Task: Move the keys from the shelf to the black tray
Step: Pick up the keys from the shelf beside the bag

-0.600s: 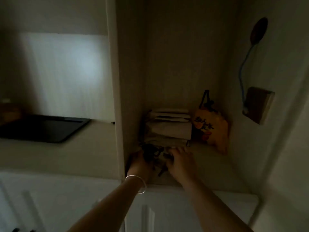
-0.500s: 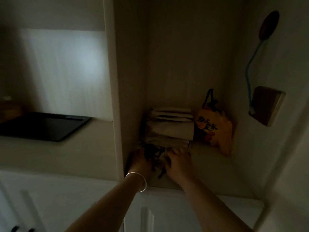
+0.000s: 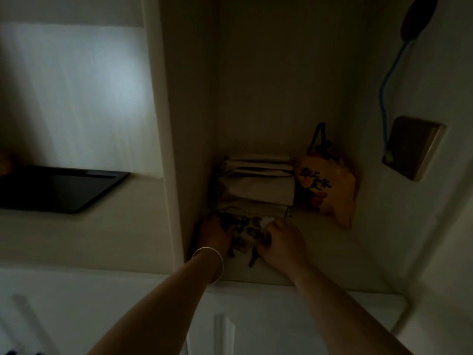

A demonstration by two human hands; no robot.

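Observation:
The scene is dim. A dark bunch of keys [image 3: 244, 231] lies on the cream shelf [image 3: 320, 254] inside a tall niche, near its front left corner. My left hand [image 3: 213, 235], a silver bangle on its wrist, curls around the left side of the bunch. My right hand [image 3: 282, 243] closes on the right side, fingers bent over the keys. Both hands touch the bunch, which rests low on the shelf. The black tray [image 3: 58, 188] lies flat on the counter to the left, beyond the niche's side wall.
Folded pale paper bags [image 3: 256, 183] stand just behind the keys, an orange printed bag [image 3: 326, 185] to their right. A wall switch plate [image 3: 412, 147] with a blue cord hangs on the right wall. White cabinet doors [image 3: 256, 324] lie below the shelf.
Both hands stay on the keys and have shifted only slightly; the view has drifted a little, and the keys look more gathered between the hands.

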